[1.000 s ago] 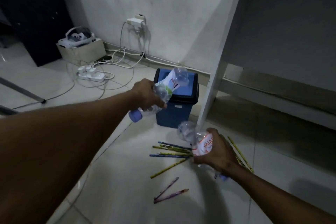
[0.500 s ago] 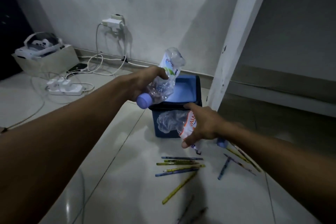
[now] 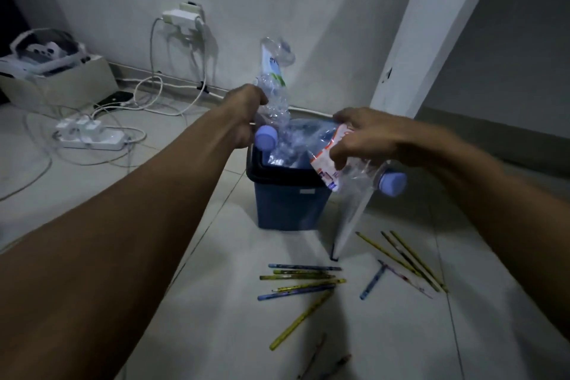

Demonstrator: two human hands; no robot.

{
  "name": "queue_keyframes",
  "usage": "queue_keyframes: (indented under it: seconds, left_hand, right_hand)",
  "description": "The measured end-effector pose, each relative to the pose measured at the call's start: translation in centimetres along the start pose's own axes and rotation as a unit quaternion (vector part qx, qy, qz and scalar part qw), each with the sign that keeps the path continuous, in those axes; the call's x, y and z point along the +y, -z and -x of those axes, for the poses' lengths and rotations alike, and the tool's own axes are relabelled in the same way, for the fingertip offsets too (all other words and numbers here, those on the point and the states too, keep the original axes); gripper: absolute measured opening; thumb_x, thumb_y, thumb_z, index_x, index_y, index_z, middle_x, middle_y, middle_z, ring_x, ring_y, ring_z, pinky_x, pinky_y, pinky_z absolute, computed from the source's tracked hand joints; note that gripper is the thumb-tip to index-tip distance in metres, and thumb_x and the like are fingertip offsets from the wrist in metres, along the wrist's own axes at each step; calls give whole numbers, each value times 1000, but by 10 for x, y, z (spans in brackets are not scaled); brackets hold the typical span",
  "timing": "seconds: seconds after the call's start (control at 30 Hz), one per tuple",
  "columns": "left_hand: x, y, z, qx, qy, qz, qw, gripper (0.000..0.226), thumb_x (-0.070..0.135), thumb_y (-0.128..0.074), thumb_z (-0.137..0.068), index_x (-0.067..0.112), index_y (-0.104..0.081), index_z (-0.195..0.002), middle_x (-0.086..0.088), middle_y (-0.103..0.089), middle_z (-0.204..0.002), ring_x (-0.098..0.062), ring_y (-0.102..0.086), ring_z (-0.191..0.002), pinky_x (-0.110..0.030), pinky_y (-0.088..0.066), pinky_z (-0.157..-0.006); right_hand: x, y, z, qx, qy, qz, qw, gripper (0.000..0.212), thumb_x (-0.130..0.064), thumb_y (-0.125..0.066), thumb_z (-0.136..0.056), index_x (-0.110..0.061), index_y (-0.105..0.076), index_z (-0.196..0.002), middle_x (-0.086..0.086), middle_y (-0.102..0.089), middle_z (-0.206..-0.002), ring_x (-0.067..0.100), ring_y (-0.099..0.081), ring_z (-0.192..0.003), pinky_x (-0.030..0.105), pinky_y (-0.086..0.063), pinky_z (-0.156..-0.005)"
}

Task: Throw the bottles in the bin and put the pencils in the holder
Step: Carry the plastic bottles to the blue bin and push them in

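A blue bin [image 3: 288, 203] with a dark rim stands on the tiled floor by a white table leg. My left hand [image 3: 243, 116] grips a crumpled clear bottle [image 3: 274, 83] with a green-and-blue label, cap down, bottom end up, over the bin's left rim. My right hand [image 3: 367, 136] holds a second crushed bottle [image 3: 345, 163] with a red-and-white label over the bin's right rim, its lilac cap [image 3: 391, 183] pointing right. Several pencils [image 3: 300, 282] lie scattered on the floor in front of the bin, more pencils [image 3: 404, 259] to the right. No holder is visible.
The white table leg [image 3: 410, 55] slants up right of the bin. A power strip [image 3: 89, 136] with tangled cables lies on the floor at left. A cardboard box [image 3: 58, 83] with a headset sits by the wall. A wall socket [image 3: 185, 17] carries plugs.
Both hands have carried their bottles up and forward to the bin. The right hand rose from near the pencils to the bin's rim. The view moved closer to the bin.
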State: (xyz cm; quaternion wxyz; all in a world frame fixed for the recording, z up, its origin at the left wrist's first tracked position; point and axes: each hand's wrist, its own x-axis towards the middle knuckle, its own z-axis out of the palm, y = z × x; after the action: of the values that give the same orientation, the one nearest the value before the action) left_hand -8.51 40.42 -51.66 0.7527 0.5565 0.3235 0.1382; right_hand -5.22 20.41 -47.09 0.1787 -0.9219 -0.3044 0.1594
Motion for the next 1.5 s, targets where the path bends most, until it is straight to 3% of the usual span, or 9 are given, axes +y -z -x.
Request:
queue_keyframes:
  seconds: [0.13,0.3,0.4,0.53,0.73,0.9,1.1,1.33,1.5]
  left_hand:
    - [-1,13,-12,71,-58,-39,995,4,10,-51,-81,9,-55,-81,-11,-62,-88,-22,-61,-64,-36,-57,-70]
    - [0,19,-10,73,-84,-19,994,38,16,-53,-71,6,-59,-107,-11,-62,-89,-27,-62,-72,-48,-56,-80]
    - [-4,13,-9,87,-105,-25,990,43,19,-62,-72,0,-62,-111,-9,-62,-85,-24,-62,-67,-39,-56,-67]
    - [-8,8,-16,115,-179,-171,962,30,28,-75,-69,4,-68,-84,-11,-67,-82,-22,-62,-69,-32,-50,-63]
    - [-9,12,-28,167,-226,-375,884,64,45,-89,-50,6,-70,-97,-9,-70,-91,-22,-65,-71,-25,-50,-45]
    - [-19,2,-37,170,-223,-424,861,81,47,-91,-42,9,-65,-109,-12,-69,-112,-30,-66,-101,-37,-53,-78]
    - [-26,1,-48,180,-211,-431,859,64,25,-90,-55,9,-65,-111,-14,-67,-118,-31,-65,-107,-37,-53,-79]
    - [-29,6,-45,172,-220,-424,861,66,27,-92,-53,9,-66,-111,-12,-68,-117,-30,-65,-105,-37,-53,-79]
    - [-29,9,-45,172,-224,-416,864,59,27,-90,-54,11,-67,-106,-11,-70,-112,-28,-66,-100,-40,-57,-81]
  right_hand:
    - [-8,6,-9,49,-14,46,998,92,-28,-88,-59,-13,-39,-136,8,-57,-116,28,-61,-92,41,-56,-79]
    - [-14,4,-16,86,23,95,991,63,-14,-90,-57,-17,-61,-113,10,-63,-110,29,-65,-86,45,-60,-71]
    - [-17,0,-22,124,58,131,982,53,-9,-85,-60,-24,-66,-108,8,-62,-112,31,-64,-93,42,-54,-72]
    - [-16,-4,-32,205,100,193,954,38,-14,-68,-76,-27,-68,-112,9,-64,-116,35,-61,-104,39,-40,-74]
    - [-19,-14,-42,292,147,288,900,29,-20,-63,-86,-23,-69,-114,9,-68,-112,34,-63,-102,43,-34,-97]
    - [-13,-28,-50,285,146,316,893,35,-9,-64,-80,-20,-68,-113,11,-69,-107,34,-61,-102,43,-32,-100]
    - [-4,-54,-62,268,141,291,908,35,-9,-61,-89,-26,-71,-117,6,-60,-125,32,-46,-122,50,-31,-103]
    - [22,-100,-90,239,139,229,933,24,-16,-65,-85,-16,-70,-109,9,-58,-115,31,-51,-112,42,-42,-91]
    - [27,-114,-101,251,132,234,930,23,-21,-63,-90,-19,-75,-110,9,-59,-113,32,-49,-111,40,-37,-91]
